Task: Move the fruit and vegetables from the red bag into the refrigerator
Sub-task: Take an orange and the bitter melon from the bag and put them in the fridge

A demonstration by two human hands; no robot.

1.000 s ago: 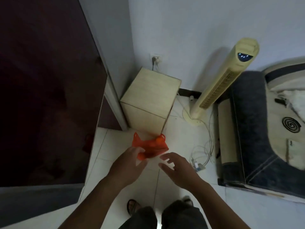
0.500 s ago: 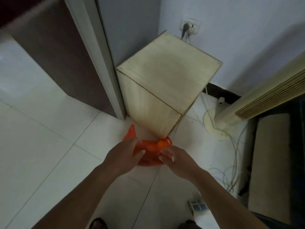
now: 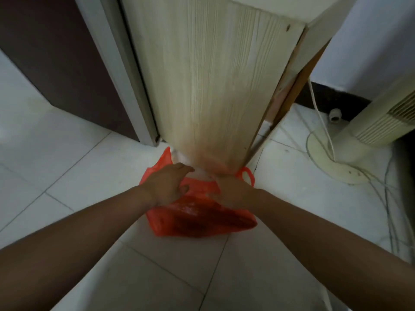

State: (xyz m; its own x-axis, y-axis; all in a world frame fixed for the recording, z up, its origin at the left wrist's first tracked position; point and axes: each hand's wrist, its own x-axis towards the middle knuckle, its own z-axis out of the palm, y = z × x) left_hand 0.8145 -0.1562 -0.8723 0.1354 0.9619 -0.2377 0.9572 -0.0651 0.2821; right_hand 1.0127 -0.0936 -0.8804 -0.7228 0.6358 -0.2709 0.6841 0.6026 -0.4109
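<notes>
Reaching down, a person had both hands at the top of the bag (image 3: 197,218). The bag sat on the floor (image 3: 67,164), touching the foot of a wooden cabinet (image 3: 215,86). The left hand (image 3: 167,182) lay over the left side of the bag's mouth. Its fingers were stretched out with the thumb apart, and they touched the plastic. It did not seem to hold anything. The right hand (image 3: 233,191) was at the right side of the mouth, just beside a loop handle (image 3: 247,176). It was blurry and its fingers were hidden, so I cannot tell if it was open or had hold of something. Something pale (image 3: 202,173) showed in the mouth between the two hands, too blurry to name.

This looked like the very start of the job: opening the bag to get the first food out. No fridge showed in the view. Next, the hands would need to pull the mouth wide, take hold of one thing, and lift it out gently so the thin plastic would not tear. Then the person would have to turn and find the fridge. A fan (image 3: 370,126) and loose cords (image 3: 386,198) were on the floor to the right, so feet would need to mind those.
</notes>
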